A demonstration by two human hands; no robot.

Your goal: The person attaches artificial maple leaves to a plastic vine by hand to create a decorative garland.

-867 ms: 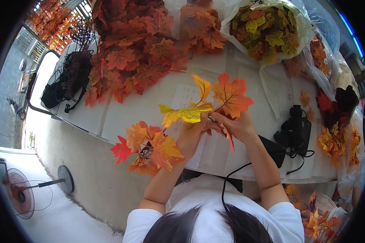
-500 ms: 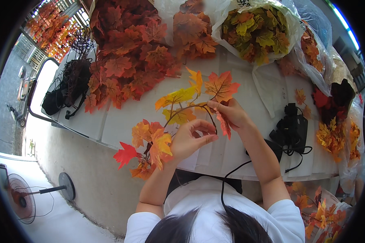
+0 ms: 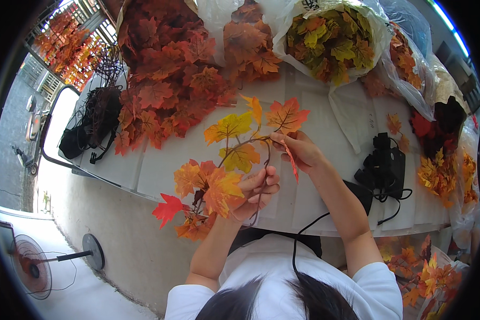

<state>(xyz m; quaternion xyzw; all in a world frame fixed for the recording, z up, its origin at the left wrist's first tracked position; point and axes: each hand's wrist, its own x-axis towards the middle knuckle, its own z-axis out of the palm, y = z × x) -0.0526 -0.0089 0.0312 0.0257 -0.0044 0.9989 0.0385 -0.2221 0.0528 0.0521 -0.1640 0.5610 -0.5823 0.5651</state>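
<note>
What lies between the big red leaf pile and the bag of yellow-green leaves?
A smaller heap of orange leaves, pale plastic at its left, in the head view.

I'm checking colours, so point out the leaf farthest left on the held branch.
The bright red leaf, left of the left hand; its orange neighbours sit farther right.

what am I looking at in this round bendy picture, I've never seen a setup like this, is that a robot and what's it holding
There's no robot here: a person is working bare-handed. The view comes from the left of two wide fisheye cameras worn on the head, looking down, so straight edges bend.

The right hand pinches a leafy stem with yellow, orange and red leaves; the left hand holds its bare, hanging part in curled fingers.

On the white table lie a heap of reddish leaves, an open plastic bag of yellow-green leaves, and black equipment with cables.
</note>
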